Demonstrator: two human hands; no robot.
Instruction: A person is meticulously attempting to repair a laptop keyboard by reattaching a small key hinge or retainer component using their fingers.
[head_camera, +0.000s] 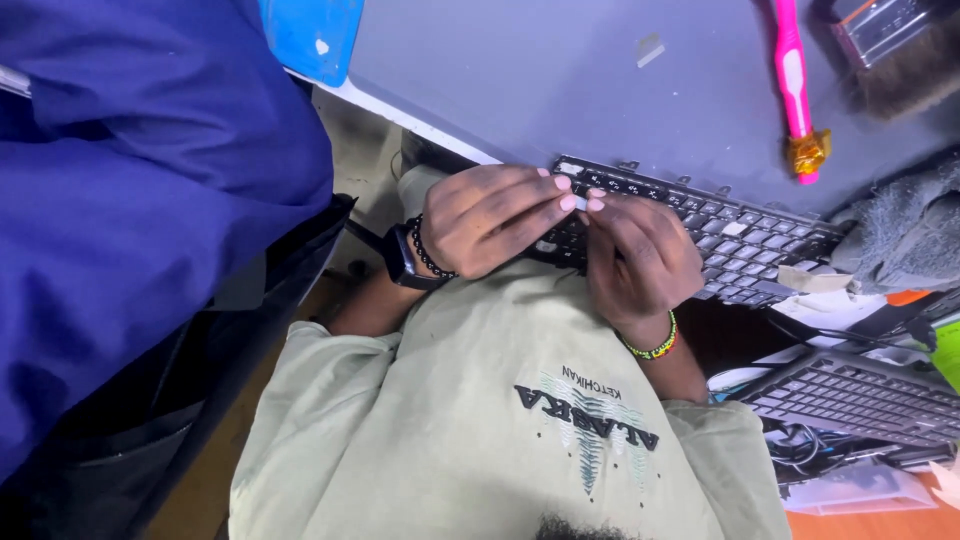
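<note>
A black laptop keyboard panel (745, 238) lies half on the grey table edge, over my lap. My left hand (490, 220), with a dark watch and a black bead bracelet on its wrist, and my right hand (640, 262), with a green and yellow bead bracelet, meet fingertip to fingertip above the keyboard's left end. Between the fingertips they pinch a small white piece (581, 204), too small to identify. My hands hide part of the keyboard.
A pink brush (794, 80) with a gold piece at its end lies on the grey table (560, 70). A bristle brush (900, 55) sits top right, a grey cloth (905, 235) right, a second keyboard (850, 395) lower right. A person in blue clothing (130, 200) stands at left.
</note>
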